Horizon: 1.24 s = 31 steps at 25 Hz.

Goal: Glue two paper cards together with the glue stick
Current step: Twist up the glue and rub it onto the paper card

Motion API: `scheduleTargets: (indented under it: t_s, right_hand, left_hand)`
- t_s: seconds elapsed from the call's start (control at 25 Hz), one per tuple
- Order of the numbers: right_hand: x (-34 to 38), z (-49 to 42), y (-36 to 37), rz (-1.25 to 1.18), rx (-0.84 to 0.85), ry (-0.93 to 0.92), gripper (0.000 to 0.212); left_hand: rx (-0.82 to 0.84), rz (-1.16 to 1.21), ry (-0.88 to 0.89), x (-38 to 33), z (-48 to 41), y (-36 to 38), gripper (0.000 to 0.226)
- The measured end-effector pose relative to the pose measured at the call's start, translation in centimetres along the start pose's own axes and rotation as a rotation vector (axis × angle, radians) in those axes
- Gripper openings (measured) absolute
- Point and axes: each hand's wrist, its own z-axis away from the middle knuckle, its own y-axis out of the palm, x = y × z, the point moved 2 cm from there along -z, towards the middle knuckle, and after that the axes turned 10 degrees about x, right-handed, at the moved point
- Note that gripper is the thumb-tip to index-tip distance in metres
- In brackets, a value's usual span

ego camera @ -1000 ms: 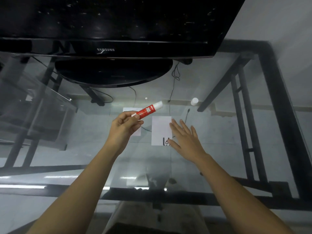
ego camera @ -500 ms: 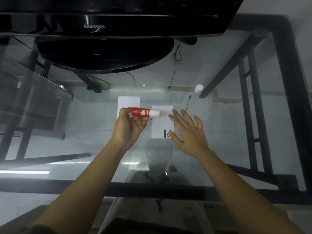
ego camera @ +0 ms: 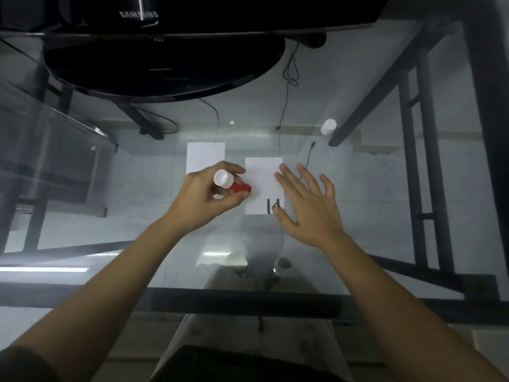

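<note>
The left hand (ego camera: 203, 199) has its grip closed around a glue stick (ego camera: 232, 182), a red tube whose white round end faces the camera. The other end reaches the left edge of a white card (ego camera: 261, 183) with black marks, lying on the glass worktop (ego camera: 371, 188). The right hand (ego camera: 308, 205) is open, fingers spread, pressing that card's right side. Behind the grip lies a second plain white card (ego camera: 205, 155).
</note>
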Motion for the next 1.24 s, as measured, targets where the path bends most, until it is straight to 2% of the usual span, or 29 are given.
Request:
scheduleTargets:
  t_s: [0.24, 0.4, 0.6, 0.8, 1.0, 1.12, 1.24]
  right_hand:
    - [0.1, -0.2, -0.1, -0.009, 0.003, 0.012, 0.067]
    - [0.0, -0.2, -0.1, -0.015, -0.004, 0.01, 0.067]
    - [0.0, -0.1, -0.2, -0.044, -0.021, 0.004, 0.065]
    - [0.0, -0.1, -0.1, -0.037, -0.033, 0.0, 0.065]
    - [-0.1, -0.1, 0.1, -0.033, -0.042, 0.002, 0.064]
    - [0.0, -0.2, 0.1, -0.037, -0.053, -0.004, 0.064]
    - [-0.3, -0.2, 0.1, -0.039, -0.057, 0.009, 0.065]
  left_hand:
    - [0.193, -0.26, 0.141, -0.7, -0.5, 0.3, 0.029]
    - [0.297, -0.304, 0.198, -0.9, -1.1, 0.2, 0.027]
    - [0.195, -0.323, 0.192, -0.6, -2.4, -1.6, 0.027]
    - [0.361, -0.262, 0.242, -1.2, -1.5, 0.8, 0.027]
    - [0.14, -0.281, 0.148, -0.5, -4.3, -2.0, 0.026]
    - [0.26, -0.242, 0.248, -1.1, -2.7, 0.3, 0.027]
    - [0.373, -0.212, 0.271, -1.5, -2.5, 1.3, 0.026]
